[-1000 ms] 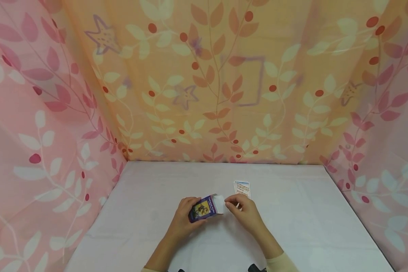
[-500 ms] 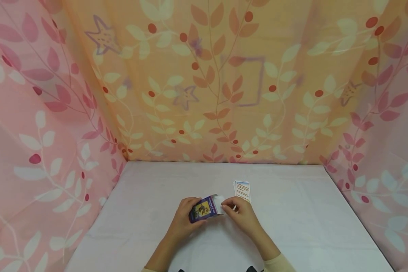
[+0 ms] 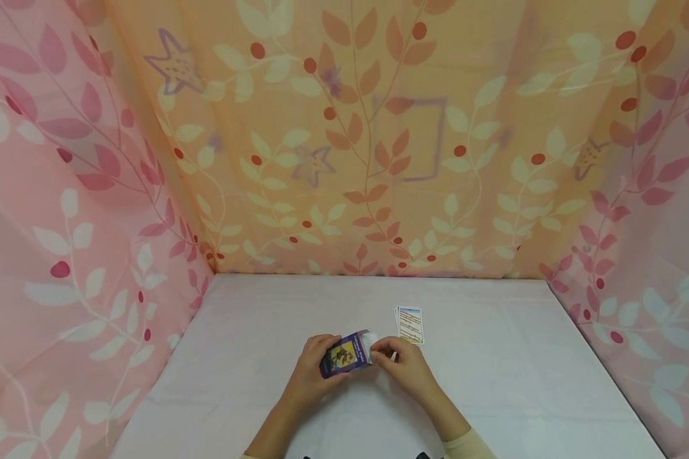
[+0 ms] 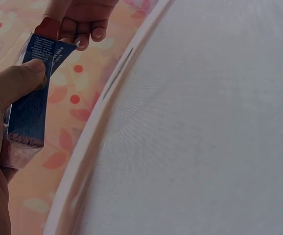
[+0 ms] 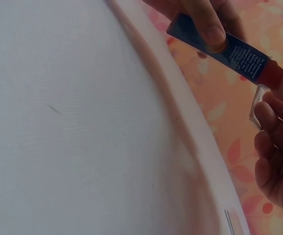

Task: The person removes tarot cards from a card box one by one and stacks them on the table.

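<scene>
A dark blue-purple card box [image 3: 344, 354] with a yellow picture on its front lies tilted in my left hand [image 3: 310, 373], thumb on one narrow side and fingers across the other. Its open end points right, toward my right hand [image 3: 406, 368], whose thumb and forefinger pinch the white-lined lid flap [image 3: 369, 340]. In the right wrist view, a pale flap edge [image 5: 254, 108] shows at these fingertips, beside a red side tab [image 5: 271, 74]. The left wrist view shows the box's blue side [image 4: 26, 112] with small print. The inside of the box is hidden.
Just beyond my right hand, a small stack of white-bordered cards [image 3: 411, 325] lies on the white-covered table [image 3: 275, 306]. Leaf-patterned cloth [image 3: 367, 191] hangs behind the table and along both sides.
My right hand has moved left and slightly down, bringing the flap closer to the box opening. More of the card stack now shows. The left hand and box stay nearly still.
</scene>
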Available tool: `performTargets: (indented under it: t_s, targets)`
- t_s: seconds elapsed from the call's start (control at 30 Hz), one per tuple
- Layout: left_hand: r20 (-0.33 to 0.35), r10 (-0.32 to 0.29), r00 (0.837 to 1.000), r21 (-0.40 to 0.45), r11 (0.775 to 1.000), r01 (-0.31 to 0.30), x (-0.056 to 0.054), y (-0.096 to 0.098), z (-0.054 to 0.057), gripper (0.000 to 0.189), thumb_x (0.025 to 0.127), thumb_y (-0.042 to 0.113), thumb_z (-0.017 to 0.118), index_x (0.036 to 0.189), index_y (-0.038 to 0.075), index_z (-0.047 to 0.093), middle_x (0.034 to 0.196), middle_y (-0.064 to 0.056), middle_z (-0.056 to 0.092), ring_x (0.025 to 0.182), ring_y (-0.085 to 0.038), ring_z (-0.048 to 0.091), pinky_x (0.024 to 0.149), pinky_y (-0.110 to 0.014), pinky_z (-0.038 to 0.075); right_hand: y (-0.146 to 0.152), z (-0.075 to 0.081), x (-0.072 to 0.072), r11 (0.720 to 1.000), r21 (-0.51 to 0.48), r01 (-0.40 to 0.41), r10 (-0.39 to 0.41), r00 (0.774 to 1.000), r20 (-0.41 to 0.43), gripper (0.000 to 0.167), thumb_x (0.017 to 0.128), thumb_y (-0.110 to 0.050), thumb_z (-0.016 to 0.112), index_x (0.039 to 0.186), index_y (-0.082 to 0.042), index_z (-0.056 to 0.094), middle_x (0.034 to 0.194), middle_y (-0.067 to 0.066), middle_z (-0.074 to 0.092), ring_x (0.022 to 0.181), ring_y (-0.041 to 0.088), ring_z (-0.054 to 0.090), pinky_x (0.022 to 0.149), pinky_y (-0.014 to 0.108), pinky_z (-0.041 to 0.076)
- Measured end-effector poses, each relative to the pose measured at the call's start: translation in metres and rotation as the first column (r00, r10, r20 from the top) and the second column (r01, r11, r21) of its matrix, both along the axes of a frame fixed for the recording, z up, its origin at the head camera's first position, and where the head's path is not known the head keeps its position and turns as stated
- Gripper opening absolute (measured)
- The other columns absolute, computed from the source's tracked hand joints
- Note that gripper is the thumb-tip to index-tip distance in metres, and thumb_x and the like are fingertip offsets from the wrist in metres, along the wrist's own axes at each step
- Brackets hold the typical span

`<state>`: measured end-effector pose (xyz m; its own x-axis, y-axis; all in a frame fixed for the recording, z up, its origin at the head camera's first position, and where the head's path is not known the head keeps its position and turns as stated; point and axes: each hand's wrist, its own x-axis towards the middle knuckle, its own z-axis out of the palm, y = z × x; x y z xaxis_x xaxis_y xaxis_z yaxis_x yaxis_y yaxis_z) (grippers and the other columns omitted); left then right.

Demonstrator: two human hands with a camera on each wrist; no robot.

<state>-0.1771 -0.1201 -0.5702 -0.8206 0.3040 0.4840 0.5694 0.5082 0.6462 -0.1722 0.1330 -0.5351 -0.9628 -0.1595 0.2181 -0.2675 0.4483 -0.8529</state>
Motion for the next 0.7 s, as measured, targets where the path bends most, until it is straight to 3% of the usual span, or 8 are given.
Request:
performTargets:
  t_s: [0.37, 0.7]
  targets:
    - [-0.061, -0.020, 0.998, -0.007, 1.000, 0.019, -0.0001, -0.0006, -0.0002, 0.076, 0.076, 0.033, 0.092, 0.142, 0.018, 0.056, 0.134, 0.002, 0.057, 0.124, -0.016, 0.052, 0.103, -0.037, 0.049, -0.0050, -0.0042, 0.0003, 1.000, 0.004, 0.015, -0.015, 0.999, 0.033, 0.011, 0.088, -0.027, 0.081, 0.095, -0.022, 0.074, 0.080, -0.011, 0.067, 0.073, 0.008, 0.056, 0.065, 0.023, 0.048]
    - [-0.003, -0.022, 1.000, 0.001, 1.000, 0.022, 0.0007, 0.0004, 0.0018, 0.075, 0.076, 0.033, 0.092, 0.142, 0.020, 0.057, 0.135, 0.007, 0.055, 0.126, -0.012, 0.050, 0.105, -0.038, 0.049, -0.0081, -0.0057, 0.0006, 0.999, 0.011, 0.049, -0.049, 0.998, 0.029, 0.011, 0.087, -0.023, 0.083, 0.092, -0.021, 0.074, 0.076, -0.012, 0.064, 0.070, 0.006, 0.056, 0.064, 0.021, 0.047]
